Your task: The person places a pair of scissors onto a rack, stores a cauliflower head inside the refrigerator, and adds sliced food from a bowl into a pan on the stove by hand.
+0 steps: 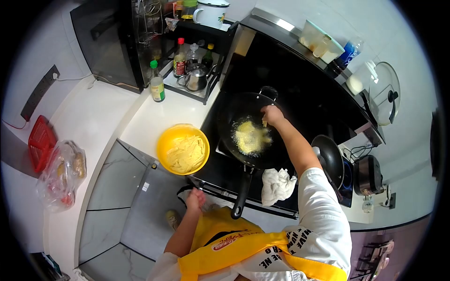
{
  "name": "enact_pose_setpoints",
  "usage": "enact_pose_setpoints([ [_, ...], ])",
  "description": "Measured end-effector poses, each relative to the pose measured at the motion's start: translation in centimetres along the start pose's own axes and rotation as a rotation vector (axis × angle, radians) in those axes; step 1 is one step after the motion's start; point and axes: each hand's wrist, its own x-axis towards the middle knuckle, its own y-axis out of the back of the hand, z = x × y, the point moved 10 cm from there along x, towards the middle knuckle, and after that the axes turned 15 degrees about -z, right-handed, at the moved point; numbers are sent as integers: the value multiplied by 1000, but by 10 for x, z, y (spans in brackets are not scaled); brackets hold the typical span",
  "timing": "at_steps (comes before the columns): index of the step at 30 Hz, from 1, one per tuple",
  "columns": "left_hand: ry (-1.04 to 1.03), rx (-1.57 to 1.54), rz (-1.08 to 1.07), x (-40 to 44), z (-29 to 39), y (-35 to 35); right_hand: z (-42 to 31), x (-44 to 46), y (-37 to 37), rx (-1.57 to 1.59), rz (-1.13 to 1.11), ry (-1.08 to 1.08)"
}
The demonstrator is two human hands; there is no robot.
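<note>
My right hand (272, 115) is over the far right side of a black wok (227, 140), its fingers pinched together on a small pale-yellow piece of food (265, 123). In the wok, yellow pieces of food (250, 138) lie in bubbling oil. The wok's long handle (242, 194) points toward my body. Low at the counter's front edge, my left hand (195, 200) is curled shut, with nothing visible in it. Beyond it, a yellow bowl (162, 149) stands left of the wok, filled with pale-yellow coated strips (187, 153).
A crumpled white cloth (277, 186) lies at the stove's front, right of the wok handle. Farther right is a second pan (329, 159). A green-capped bottle (157, 86) stands near a rack (206, 96) of bottles. A red basket (41, 143) and plastic bag (61, 178) are far left.
</note>
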Motion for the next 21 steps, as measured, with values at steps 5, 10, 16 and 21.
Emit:
enact_pose_setpoints([
  [5, -423, 55, 177, -71, 156, -101, -40, -11, 33, 56, 69, 93],
  [10, -304, -166, -2, -62, 178, -128, -144, -60, 71, 166, 234, 364],
  [16, -232, 146, 241, -21, 220, -127, -305, -93, -17, 31, -70, 720],
  [21, -221, 282, 181, -28, 218, -134, -363, -77, -102, -92, -169, 630],
])
